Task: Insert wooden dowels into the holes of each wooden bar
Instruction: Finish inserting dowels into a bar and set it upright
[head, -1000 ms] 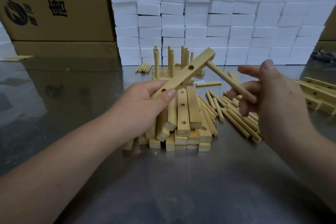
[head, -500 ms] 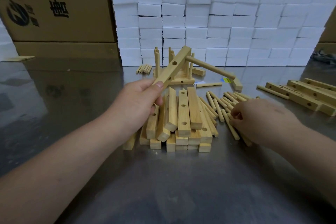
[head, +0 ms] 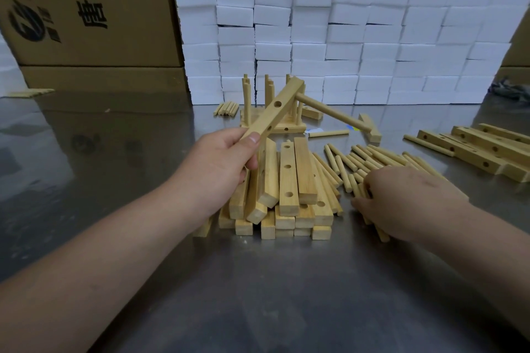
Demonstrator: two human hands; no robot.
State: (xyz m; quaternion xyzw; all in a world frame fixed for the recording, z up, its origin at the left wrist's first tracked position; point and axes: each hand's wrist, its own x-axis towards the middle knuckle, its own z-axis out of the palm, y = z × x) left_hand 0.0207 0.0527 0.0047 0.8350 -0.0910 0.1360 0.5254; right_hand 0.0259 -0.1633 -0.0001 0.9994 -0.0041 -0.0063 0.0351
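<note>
Your left hand (head: 220,163) pinches tilted bar (head: 275,112) above stack (head: 287,180), one dowel (head: 332,112) seated in end hole; right hand (head: 407,203) covers loose dowels (head: 372,156) on surface (head: 286,295), grip hidden. Pick one, align squarely with middle hole.

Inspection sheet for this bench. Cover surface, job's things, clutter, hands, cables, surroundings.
Surface: shiny metal table.
Job's things: held bar, tilted, with one dowel in near its top end and a hole below it empty; bar pile under it; loose dowels to the right; doweled bars behind; side bars at far right.
Clutter: dowel bundle near the back.
Hands: left hand grips the held bar's lower end; right hand is on the loose dowels, grip hidden.
Cables: nothing seen.
Surroundings: wall of white blocks; boxes at left.
</note>
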